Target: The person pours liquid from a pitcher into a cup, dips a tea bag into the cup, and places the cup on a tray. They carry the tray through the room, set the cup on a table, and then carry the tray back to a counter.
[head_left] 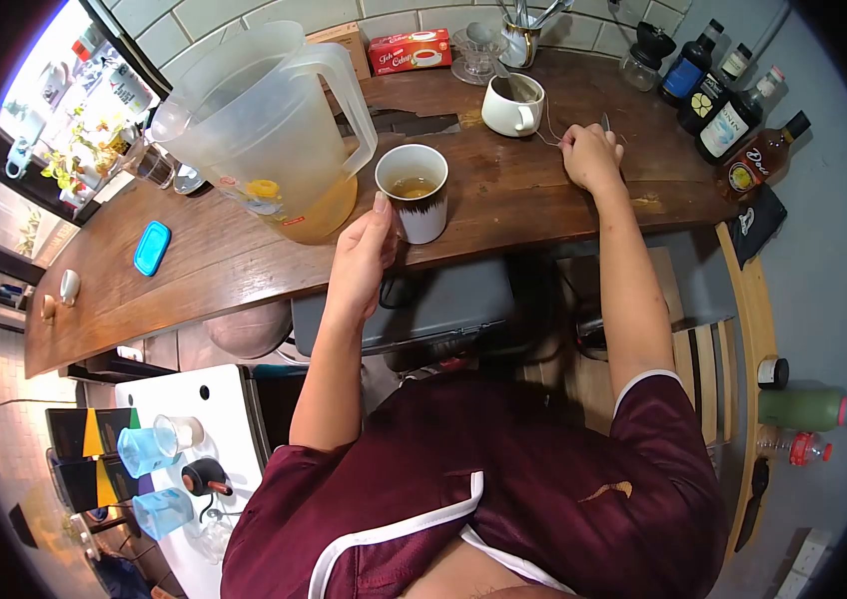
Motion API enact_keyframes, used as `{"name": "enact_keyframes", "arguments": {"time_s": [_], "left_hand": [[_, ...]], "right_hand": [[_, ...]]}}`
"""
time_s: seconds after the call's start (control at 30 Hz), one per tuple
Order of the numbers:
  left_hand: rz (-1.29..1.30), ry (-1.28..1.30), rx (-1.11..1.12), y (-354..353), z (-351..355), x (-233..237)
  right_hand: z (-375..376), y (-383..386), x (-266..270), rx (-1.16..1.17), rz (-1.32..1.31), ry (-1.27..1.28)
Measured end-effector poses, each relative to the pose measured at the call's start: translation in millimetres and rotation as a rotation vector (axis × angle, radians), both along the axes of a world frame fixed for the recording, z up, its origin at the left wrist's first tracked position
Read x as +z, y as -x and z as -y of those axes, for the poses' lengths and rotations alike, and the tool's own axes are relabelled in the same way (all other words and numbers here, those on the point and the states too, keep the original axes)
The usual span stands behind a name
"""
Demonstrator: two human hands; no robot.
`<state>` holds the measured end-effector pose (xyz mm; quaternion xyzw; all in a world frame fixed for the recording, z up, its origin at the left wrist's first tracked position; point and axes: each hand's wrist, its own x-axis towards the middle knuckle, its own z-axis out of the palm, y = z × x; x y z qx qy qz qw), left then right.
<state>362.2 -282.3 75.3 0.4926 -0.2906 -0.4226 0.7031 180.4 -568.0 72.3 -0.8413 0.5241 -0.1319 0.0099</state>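
The left hand (369, 250) is wrapped around the near side of a cup (414, 192), thumb up by the rim, fingers closed on its wall. The cup stands upright near the front edge of the worktop (503, 200), its long axis vertical, its mouth open to the camera and a little amber liquid showing at the bottom. It lies directly ahead of the left hand and touches it, so this is by far the nearer hand.

The right hand (593, 155) rests well apart, farther back and toward the right end of the worktop. Its fingers are curled down onto the wood beside a thin thread (546, 135) that runs to a white mug (511, 105) near the back edge. I cannot tell whether the fingers pinch the thread or only lie on it.

Just beside the cup on its left stands a clear plastic pitcher (264, 130) with yellow liquid low in it, its handle turned toward the cup's rim. A blue lid (152, 248) lies toward the left end, and dark bottles (713, 90) cluster at the back right corner.
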Motion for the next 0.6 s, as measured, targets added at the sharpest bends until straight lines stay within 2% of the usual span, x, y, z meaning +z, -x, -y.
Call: {"name": "enact_keyframes", "arguments": {"time_s": [0.1,0.3,0.37,0.43,0.5,0.57,0.6], "left_hand": [[-0.005,-0.039,-0.016,-2,4,0],[0.027,-0.085,-0.026,-3,8,1],[0.042,-0.095,-0.038,-2,9,0],[0.105,-0.104,-0.017,0,9,-2],[0.141,-0.085,-0.016,2,9,-2],[0.178,-0.065,-0.009,5,8,-1],[0.188,-0.078,-0.001,6,8,1]], "right_hand": [[8,-2,-8,0.016,-0.023,0.061],[15,8,17,0.007,0.233,0.164],[33,9,20,0.144,0.722,0.039],[41,5,27,0.172,0.761,0.102],[45,0,38,0.202,0.930,-0.006],[43,-6,50,0.191,0.974,-0.093],[47,-11,54,0.227,0.961,0.020]]}}
